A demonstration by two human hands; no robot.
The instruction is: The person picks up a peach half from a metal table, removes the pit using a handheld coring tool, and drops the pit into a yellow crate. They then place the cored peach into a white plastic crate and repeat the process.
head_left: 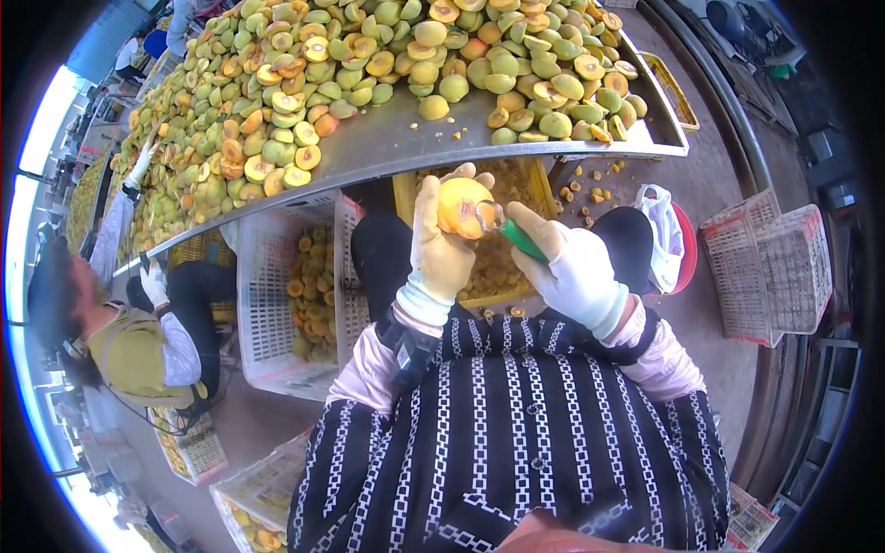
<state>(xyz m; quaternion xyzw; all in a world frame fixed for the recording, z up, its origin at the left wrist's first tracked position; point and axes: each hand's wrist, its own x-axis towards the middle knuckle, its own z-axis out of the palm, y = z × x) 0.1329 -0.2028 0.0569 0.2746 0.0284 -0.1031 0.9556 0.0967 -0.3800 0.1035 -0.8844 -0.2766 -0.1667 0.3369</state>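
My left hand (442,235), in a pale glove with a yellowish palm, holds a yellow-orange peach half (464,206) with its cut side turned to the right. My right hand (564,258), gloved too, is closed round the green handle of a pitting tool (524,241). The tool's curved metal loop is at the cut face of the fruit. Below both hands is a yellow crate (544,189) with small yellowish-brown pieces in it. Just beyond the hands runs the edge of a metal table (396,138) heaped with halved green and orange fruit.
A white crate (267,313) of fruit halves stands left of my legs. A red bucket (687,249) with a white bag is at the right, near stacked crates (770,267). A co-worker (138,341) sits at the left, one gloved hand at the fruit pile. Scraps lie on the floor.
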